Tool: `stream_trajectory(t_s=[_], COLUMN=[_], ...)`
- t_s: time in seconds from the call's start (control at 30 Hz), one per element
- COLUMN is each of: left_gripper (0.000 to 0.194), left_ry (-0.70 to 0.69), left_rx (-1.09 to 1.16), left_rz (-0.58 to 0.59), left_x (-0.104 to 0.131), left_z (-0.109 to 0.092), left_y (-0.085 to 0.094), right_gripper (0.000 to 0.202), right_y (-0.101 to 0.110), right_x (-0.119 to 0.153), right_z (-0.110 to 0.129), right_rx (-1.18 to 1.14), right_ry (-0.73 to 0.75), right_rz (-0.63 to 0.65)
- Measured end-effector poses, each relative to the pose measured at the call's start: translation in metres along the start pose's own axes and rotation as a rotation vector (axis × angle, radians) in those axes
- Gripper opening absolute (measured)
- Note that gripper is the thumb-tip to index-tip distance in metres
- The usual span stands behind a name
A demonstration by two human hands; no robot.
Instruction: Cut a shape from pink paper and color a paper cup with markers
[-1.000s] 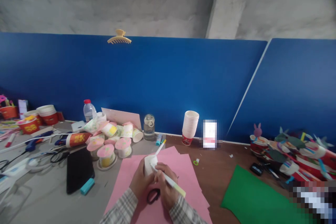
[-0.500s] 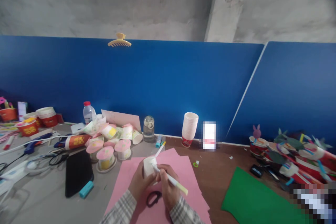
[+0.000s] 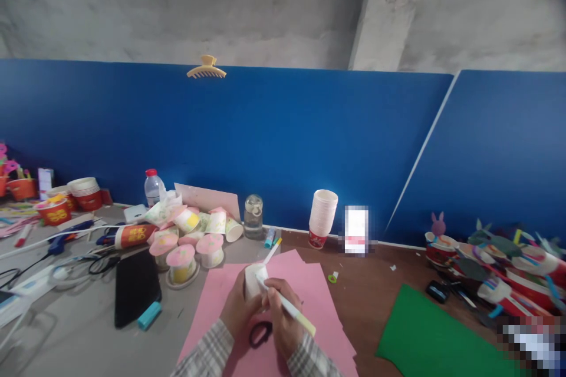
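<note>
My left hand [image 3: 240,308] is wrapped round a small white piece [image 3: 255,280] above the pink paper sheets [image 3: 212,294]. Between the fingers of my right hand [image 3: 285,317] is a white marker [image 3: 289,308] with a pale yellow end, its tip against the white piece. Dark scissors handles [image 3: 260,334] show on the paper between my wrists. A second slim stick or pen [image 3: 272,251], white with a yellow end, lies just behind the white piece.
Decorated paper cups [image 3: 181,263], a black phone-like slab [image 3: 138,287] and a turquoise cap-like piece [image 3: 149,316] lie left. Behind stand a glass jar [image 3: 253,217] and stacked cups [image 3: 322,218]. Green sheet [image 3: 424,330] and cup crafts [image 3: 508,265] are right.
The whole view has shifted slightly, so things appear a little further right. Both hands keep their hold on the white piece and the marker.
</note>
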State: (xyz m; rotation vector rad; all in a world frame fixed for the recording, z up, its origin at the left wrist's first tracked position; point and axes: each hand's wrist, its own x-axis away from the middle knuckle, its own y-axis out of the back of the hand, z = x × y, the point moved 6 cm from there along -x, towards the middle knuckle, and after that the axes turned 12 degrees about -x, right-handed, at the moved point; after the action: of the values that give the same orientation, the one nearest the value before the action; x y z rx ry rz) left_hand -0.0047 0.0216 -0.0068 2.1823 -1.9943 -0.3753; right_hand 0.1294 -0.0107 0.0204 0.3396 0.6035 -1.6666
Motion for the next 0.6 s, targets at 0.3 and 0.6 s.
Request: stream_trajectory(t_s=[0.3, 0.6], left_gripper=[0.048, 0.047], left_ry=[-0.001, -0.006], left_rx=[0.058, 0.105], left_rz=[0.01, -0.019], left_x=[-0.0006, 0.001], left_z=[0.0026, -0.0042], left_y=[-0.0014, 0.0004], right_gripper=[0.016, 0.024], right_y=[0.0028, 0.0046], right_x=[-0.0012, -0.0015], right_z=[-0.0038, -0.0095], right_rx=[-0.014, -0.086], right_ry=[-0.032, -0.068], right_rz=[-0.057, -0.068])
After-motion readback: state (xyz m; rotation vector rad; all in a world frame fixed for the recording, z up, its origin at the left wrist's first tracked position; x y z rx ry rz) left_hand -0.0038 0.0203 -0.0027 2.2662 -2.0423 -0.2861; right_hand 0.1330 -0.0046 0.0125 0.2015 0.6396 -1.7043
